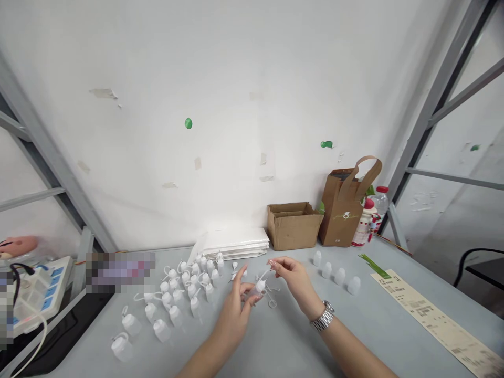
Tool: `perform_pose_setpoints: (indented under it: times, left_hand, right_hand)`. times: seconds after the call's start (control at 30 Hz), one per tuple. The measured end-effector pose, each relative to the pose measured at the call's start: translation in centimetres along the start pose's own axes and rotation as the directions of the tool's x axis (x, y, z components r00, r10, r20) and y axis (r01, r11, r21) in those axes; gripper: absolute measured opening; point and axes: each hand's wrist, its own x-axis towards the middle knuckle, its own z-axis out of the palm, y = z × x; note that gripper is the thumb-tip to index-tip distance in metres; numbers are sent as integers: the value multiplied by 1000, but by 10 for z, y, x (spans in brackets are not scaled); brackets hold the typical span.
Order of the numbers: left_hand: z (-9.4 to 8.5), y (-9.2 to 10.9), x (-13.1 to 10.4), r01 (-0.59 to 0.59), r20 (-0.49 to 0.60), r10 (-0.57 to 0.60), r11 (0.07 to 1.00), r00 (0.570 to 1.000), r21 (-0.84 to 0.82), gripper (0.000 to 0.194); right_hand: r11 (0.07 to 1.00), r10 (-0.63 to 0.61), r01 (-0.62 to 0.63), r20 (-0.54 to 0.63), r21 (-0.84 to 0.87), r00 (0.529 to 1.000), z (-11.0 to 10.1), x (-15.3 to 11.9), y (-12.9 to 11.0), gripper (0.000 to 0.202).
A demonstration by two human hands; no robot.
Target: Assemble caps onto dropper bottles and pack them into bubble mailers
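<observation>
A small translucent plastic bottle (258, 288) with a white tip is gripped by my left hand (235, 307), between thumb and fingers, tilted above the table. My right hand (293, 283), a metal watch on its wrist, pinches the end of the thin white cap strap (268, 272) that rises from the bottle's top. Loose white caps with ring straps (272, 303) lie on the table beneath and between my hands. To the left stand several similar bottles (175, 315) with caps and looped straps. Right of my right hand, several bottles without straps (339, 276) stand in a row.
Against the wall are a stack of white envelopes (232, 241), a cardboard box (295, 231), a brown paper bag (340, 218) and drink bottles (366, 223). A printed paper strip (429, 315) lies at right. A power strip (43, 294) and a black slab (74, 325) are at left.
</observation>
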Motion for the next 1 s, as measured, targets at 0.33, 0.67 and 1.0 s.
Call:
perform_pose_setpoints:
  times: [0.33,0.67,1.0]
  left_hand:
    - [1,3,-1,7,29,-8,999,1000,45,58]
    - [1,4,-1,9,20,-9,1000,1000,25,57]
    - [1,4,-1,15,18,-15,999,1000,36,57]
  right_hand:
    - [983,113,-126,103,134,988,9,-9,6,41]
    - [984,101,-115,108,135,989,10,-10,4,42]
    - [989,64,-78,111,122,992,13,-13,3,45]
